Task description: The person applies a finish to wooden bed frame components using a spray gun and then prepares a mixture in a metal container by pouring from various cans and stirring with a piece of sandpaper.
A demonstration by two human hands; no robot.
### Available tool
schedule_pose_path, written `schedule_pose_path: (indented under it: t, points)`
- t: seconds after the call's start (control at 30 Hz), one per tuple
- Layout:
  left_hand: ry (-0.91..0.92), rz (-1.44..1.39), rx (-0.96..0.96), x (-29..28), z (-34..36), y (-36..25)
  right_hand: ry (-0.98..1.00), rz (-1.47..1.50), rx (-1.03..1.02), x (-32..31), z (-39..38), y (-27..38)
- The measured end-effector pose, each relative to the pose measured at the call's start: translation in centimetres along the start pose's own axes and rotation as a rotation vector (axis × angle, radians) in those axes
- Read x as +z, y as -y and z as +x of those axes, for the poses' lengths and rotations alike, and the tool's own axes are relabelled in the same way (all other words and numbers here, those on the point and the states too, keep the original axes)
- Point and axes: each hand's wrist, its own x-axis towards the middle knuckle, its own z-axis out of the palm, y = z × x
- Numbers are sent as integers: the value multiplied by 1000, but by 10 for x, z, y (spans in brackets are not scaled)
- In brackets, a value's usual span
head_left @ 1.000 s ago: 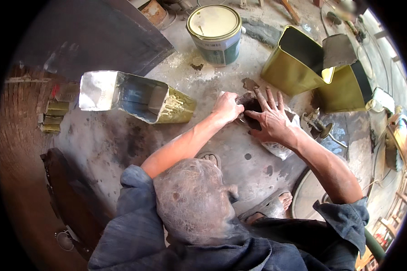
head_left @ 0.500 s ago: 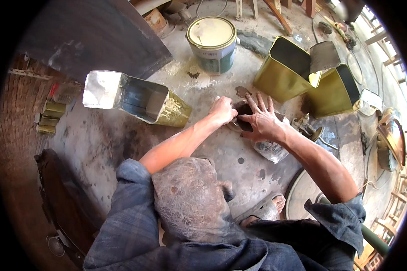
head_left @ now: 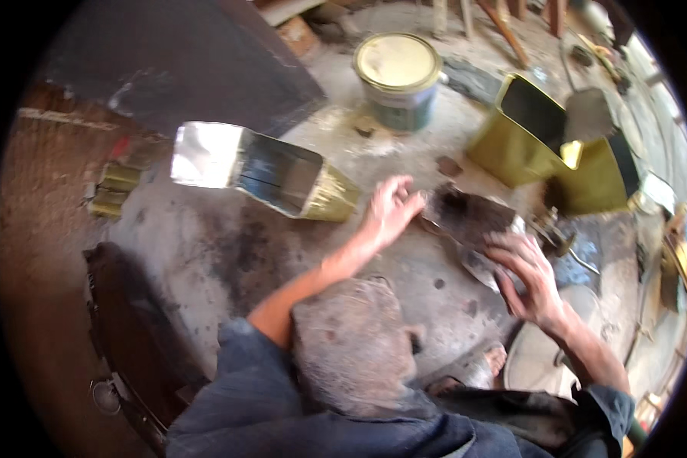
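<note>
We see a dark piece (head_left: 475, 217) low at the floor (head_left: 404, 267), between our hands, with some shiny plastic (head_left: 479, 269) poking out on its near side. Our left hand (head_left: 391, 212) is loose, fingers a bit bent, just beside the piece's left end; we can't tell if it touches. Our right hand (head_left: 527, 271) is loose too, curved over the right end. A gold tin (head_left: 337, 200) lies left, and a bucket (head_left: 398, 105) stands farther off.
</note>
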Motion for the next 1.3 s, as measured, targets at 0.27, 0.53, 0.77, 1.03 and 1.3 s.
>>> schedule_pose_path:
  t: [0.27, 0.53, 0.77, 1.03, 1.3]
  points:
    - [-433, 20, 50, -199, -72, 106, 298, 359, -48, 40, -48, 12]
    - [-16, 85, -241, -283, -1, 53, 466, 301, 301, 65, -74, 12]
    - [194, 336, -229, -273, -28, 36, 584, 309, 427, 86, -92, 2]
    - [61, 382, 163, -229, -71, 68, 1263, 476, 656, 107, -162, -40]
    - [132, 367, 226, -183, -68, 33, 1901, 975, 1319, 109, -227, -48]
